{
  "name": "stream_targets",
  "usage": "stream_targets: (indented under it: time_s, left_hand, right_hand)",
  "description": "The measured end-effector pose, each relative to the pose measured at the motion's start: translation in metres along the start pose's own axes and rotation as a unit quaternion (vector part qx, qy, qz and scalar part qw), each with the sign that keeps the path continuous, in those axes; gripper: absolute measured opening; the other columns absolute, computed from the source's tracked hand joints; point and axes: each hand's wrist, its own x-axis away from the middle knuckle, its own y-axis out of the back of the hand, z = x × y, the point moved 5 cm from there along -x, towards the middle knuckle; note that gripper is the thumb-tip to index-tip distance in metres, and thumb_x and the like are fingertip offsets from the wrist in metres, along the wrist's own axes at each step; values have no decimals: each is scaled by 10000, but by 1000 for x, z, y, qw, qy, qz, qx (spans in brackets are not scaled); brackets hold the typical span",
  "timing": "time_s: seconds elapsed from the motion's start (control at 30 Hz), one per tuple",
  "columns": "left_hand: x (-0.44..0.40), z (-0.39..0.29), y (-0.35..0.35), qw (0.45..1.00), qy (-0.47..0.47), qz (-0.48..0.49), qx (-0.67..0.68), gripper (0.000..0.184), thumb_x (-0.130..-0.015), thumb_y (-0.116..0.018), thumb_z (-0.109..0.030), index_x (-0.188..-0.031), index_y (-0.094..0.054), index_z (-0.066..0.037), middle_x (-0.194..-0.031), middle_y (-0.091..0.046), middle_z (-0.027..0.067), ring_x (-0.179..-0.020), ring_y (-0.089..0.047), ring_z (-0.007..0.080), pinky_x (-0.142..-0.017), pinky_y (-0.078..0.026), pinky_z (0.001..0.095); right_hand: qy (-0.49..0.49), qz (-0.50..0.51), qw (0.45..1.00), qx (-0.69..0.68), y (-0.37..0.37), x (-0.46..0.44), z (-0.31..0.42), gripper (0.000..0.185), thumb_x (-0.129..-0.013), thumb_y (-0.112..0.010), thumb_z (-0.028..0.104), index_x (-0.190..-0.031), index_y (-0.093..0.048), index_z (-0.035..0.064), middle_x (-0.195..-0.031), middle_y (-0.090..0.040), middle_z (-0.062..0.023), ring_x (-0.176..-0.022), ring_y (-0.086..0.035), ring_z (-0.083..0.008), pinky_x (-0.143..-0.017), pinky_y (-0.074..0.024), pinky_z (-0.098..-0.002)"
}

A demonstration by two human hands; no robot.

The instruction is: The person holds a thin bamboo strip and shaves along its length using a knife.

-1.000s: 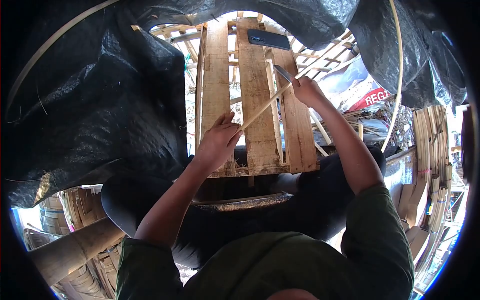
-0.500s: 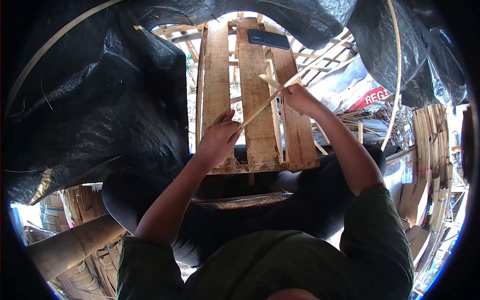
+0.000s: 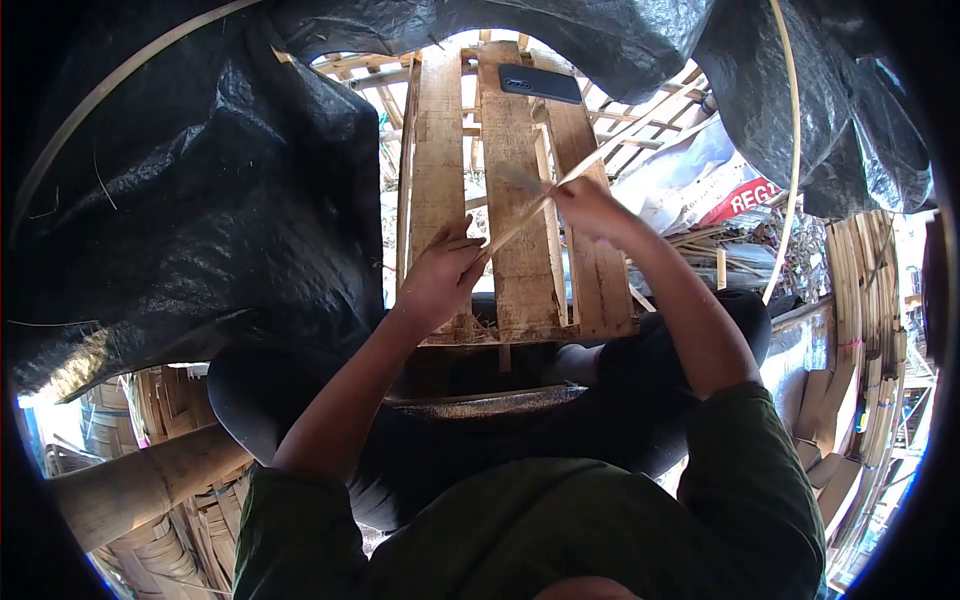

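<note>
Left hand (image 3: 438, 280) pinches one strip (image 3: 515, 228), right hand (image 3: 592, 212) grips one knife (image 3: 522, 181); one phone (image 3: 545, 86) lies on a three-plank desk (image 3: 436, 170).

This is looking like a makeshift workshop for bamboo or wood. Black plastic sheeting (image 3: 200, 230) is draping around the spot, and bright light is showing through a lattice (image 3: 641, 143) beyond it. A rough plank counter (image 3: 520, 285) is serving as the work surface, over which a person is holding a thin strip (image 3: 515, 226) and a blade (image 3: 522, 181). Bundled slats (image 3: 848, 290) are standing on the right, loose sticks (image 3: 700, 240) are lying beside the counter, and woven pieces (image 3: 158, 562) are sitting near a thick pole (image 3: 150, 484) on the left.
</note>
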Motion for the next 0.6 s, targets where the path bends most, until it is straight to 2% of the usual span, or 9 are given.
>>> stream_targets:
  time_s: [0.03,0.1,0.23,0.3,0.37,0.43,0.47,0.53,0.6]
  left_hand:
    - [2,1,-1,1000,0,0,0,141,-960,-590,-116,-949,-658,7,-1056,-682,195,-1242,-562,345,-1171,-342,460]
    - [4,-3,1,995,-38,-54,-70,167,-980,-571,-145,-968,-657,-2,-1089,-683,187,-1223,-576,331,-1182,-318,456]
    - [0,2,-2,999,12,-13,-29,191,-993,-555,-165,-956,-655,-7,-1100,-686,177,-1202,-589,322,-1175,-333,461]
    - [0,4,-2,1000,9,-23,-17,148,-965,-600,-112,-1057,-664,-15,-1093,-686,171,-1172,-605,339,-1170,-338,486]
    - [0,5,-3,1000,10,-16,-17,150,-962,-602,-107,-1053,-663,-5,-1084,-685,180,-1191,-595,344,-1168,-341,490]
    - [-1,6,-4,1000,9,-10,-16,152,-959,-604,-103,-1049,-662,6,-1075,-684,190,-1210,-585,349,-1167,-345,495]
    - [-1,6,-4,1000,4,-11,-18,150,-958,-605,-97,-1040,-663,15,-1066,-686,194,-1216,-581,357,-1162,-351,494]
    - [-1,6,-5,1000,0,-12,-19,149,-956,-606,-91,-1031,-665,24,-1058,-687,198,-1223,-576,365,-1157,-357,493]
    - [-1,4,-4,999,-23,-13,-39,141,-957,-606,-85,-1014,-673,25,-1052,-690,199,-1226,-574,371,-1145,-369,494]
  right_hand:
    - [-25,-26,999,1,13,-9,-11,497,-1033,-443,464,-1031,-672,22,-593,-534,-16,-507,-555,-117,-437,-466,-321]
    - [-23,-113,993,7,39,-21,-26,552,-1019,-456,491,-1006,-687,-10,-648,-623,-99,-569,-640,-204,-497,-515,-383]
    - [-12,-202,977,67,44,-43,-48,590,-1019,-448,484,-964,-684,-55,-722,-677,-189,-624,-696,-297,-563,-550,-428]
    - [-15,-196,978,71,41,-47,-51,600,-1023,-439,488,-966,-683,-58,-704,-672,-180,-593,-687,-288,-543,-545,-421]
    - [-18,-190,979,74,36,-42,-43,611,-1026,-430,492,-968,-682,-61,-685,-668,-170,-563,-677,-280,-523,-540,-415]
    - [-59,-108,992,43,22,-33,-34,593,-1033,-428,472,-968,-683,-59,-665,-664,-157,-529,-668,-272,-481,-527,-400]
    - [-40,-61,997,20,8,-25,-26,525,-1057,-400,473,-1027,-593,-15,-556,-498,-8,-420,-485,-134,-393,-447,-325]
    - [-22,-55,998,28,-22,-11,-14,507,-1052,-427,450,-974,-620,-12,-559,-532,-38,-444,-510,-144,-396,-439,-342]
    - [131,-137,977,93,-42,3,8,523,-1046,-436,376,-886,-661,-68,-645,-635,-195,-545,-633,-311,-534,-495,-454]
